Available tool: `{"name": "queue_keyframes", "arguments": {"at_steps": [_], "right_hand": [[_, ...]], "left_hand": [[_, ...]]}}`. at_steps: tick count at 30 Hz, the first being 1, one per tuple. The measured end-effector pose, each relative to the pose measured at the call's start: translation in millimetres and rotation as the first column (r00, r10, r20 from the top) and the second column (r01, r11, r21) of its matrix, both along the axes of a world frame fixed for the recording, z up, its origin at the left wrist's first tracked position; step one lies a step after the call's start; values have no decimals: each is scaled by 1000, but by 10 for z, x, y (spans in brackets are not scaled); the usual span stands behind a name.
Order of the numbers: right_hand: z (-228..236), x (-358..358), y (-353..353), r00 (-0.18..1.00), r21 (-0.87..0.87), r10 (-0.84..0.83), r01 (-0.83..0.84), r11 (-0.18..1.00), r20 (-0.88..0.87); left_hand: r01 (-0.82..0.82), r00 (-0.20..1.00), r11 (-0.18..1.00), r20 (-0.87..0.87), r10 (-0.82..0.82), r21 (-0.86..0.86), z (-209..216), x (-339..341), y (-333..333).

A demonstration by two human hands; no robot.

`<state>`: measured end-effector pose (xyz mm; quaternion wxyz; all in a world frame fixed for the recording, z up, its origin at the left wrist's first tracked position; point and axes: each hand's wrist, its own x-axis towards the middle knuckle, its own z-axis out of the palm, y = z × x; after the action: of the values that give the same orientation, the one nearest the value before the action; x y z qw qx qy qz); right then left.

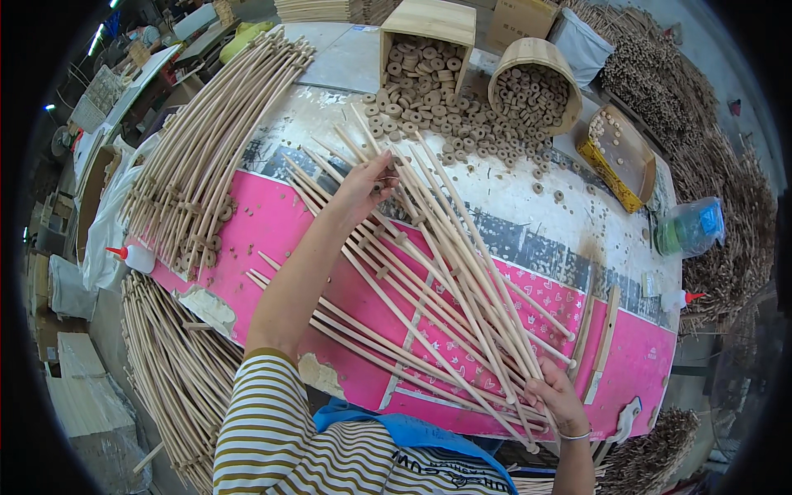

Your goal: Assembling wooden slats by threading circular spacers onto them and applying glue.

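A loose bundle of thin wooden rods (462,256) slants across the bench, with rounded knobs at its near ends. My right hand (558,400), wearing a bracelet, is closed around the near lower ends of several rods. Close to the far ends, my left hand (369,191) has its fingers curled and pinched; what sits between them is too small to make out. Small wooden rings (402,238) are threaded on some rods. More rods (371,346) lie beneath and beside the bundle on the pink sheet (346,289).
Round wooden rings spill from a square wooden box (426,21) and a wooden tub (536,51) at the back. A yellow-sided tray (619,157) and a plastic bag (691,228) stand right. Stacked rods (214,132) lie left, near a glue bottle (137,257).
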<state>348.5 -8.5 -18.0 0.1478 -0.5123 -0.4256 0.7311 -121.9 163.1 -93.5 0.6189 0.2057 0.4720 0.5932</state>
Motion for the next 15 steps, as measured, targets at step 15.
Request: {"name": "queue_keyframes", "arguments": {"at_steps": [15], "right_hand": [[-152,-585,387,990,229,115,-129,965,76]], "left_hand": [[407,788,893,-421,-449,-190,394,524,-794]]}}
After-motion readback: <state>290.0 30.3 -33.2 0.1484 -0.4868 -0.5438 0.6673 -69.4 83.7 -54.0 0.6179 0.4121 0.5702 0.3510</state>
